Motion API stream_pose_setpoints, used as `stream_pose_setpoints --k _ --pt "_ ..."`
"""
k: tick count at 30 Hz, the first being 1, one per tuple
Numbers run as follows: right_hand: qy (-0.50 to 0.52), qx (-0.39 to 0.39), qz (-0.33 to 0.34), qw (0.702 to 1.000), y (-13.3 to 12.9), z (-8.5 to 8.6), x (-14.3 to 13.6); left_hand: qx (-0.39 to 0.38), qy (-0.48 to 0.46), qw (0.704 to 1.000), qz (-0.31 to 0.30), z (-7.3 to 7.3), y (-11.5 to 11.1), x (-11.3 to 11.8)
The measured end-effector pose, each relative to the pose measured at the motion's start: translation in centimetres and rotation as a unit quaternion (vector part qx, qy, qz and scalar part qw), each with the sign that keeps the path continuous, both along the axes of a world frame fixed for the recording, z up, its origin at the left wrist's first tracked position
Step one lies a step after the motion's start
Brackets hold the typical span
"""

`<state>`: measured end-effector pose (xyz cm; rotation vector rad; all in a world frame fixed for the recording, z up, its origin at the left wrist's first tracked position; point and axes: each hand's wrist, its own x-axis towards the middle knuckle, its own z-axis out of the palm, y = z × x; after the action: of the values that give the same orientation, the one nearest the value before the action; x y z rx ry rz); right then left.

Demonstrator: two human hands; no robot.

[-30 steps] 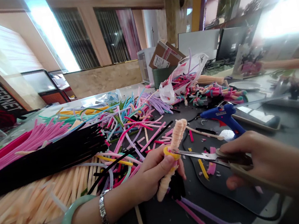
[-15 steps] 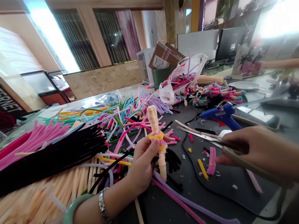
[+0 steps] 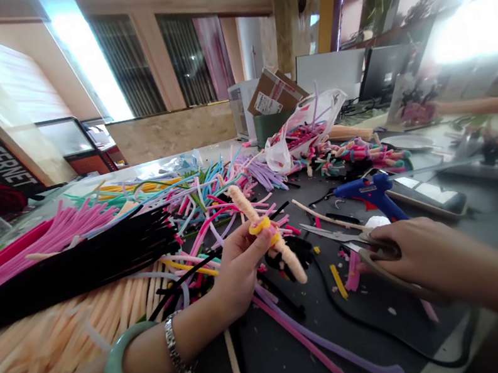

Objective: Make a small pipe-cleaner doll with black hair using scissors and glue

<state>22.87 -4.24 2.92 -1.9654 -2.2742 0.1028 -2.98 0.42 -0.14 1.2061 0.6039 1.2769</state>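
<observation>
My left hand [image 3: 242,261] is closed around the middle of a small pipe-cleaner figure [image 3: 245,203], pale peach with yellow and pink bands. The figure leans, its upper end to the left and its lower end to the right. My right hand [image 3: 425,255] grips the handles of a pair of scissors [image 3: 333,235], whose blades are slightly parted and point left toward the figure without touching it. Pink scraps [image 3: 353,271] and a yellow piece [image 3: 338,281] lie on the dark mat below the blades. Part of the figure is hidden by my fingers.
A blue glue gun [image 3: 369,195] lies beyond the scissors, its black cable [image 3: 329,281] curving across the mat. Bundles of black pipe cleaners [image 3: 76,269] and peach ones [image 3: 84,341] fill the left. A plastic bag [image 3: 279,156] and a cardboard box [image 3: 276,93] stand behind.
The figure has turned in my left hand, from upright to tilted, its top going left and its bottom right. The scissors have shifted slightly, and their blades now show more parted.
</observation>
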Motion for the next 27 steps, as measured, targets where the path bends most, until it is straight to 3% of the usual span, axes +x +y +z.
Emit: stream_pose_setpoints --k 4,11,15,17,22,27 --pt "0.001 0.026 0.005 1.0 0.0 0.0 0.0 0.022 -0.009 0.999 -0.029 -0.1 -0.1 0.1" --pt "0.128 0.195 -0.001 0.972 -0.5 0.6 -0.2 0.035 0.012 0.999 -0.029 0.4 -0.5 0.3" --pt "0.348 0.187 0.022 0.918 -1.8 0.1 -2.5 0.109 0.12 0.986 -0.028 1.1 -1.3 0.2" --pt "0.41 0.171 0.058 0.894 -2.6 -0.4 -4.0 0.161 0.172 0.971 -0.031 1.4 -1.7 0.2" --pt "0.463 0.174 0.083 0.865 -3.4 -1.5 -6.4 0.229 0.212 0.949 -0.037 1.4 -2.0 0.2" --pt "0.455 0.163 0.077 0.872 -3.3 -2.0 -6.6 0.259 0.214 0.941 -0.025 1.2 -2.0 0.3"
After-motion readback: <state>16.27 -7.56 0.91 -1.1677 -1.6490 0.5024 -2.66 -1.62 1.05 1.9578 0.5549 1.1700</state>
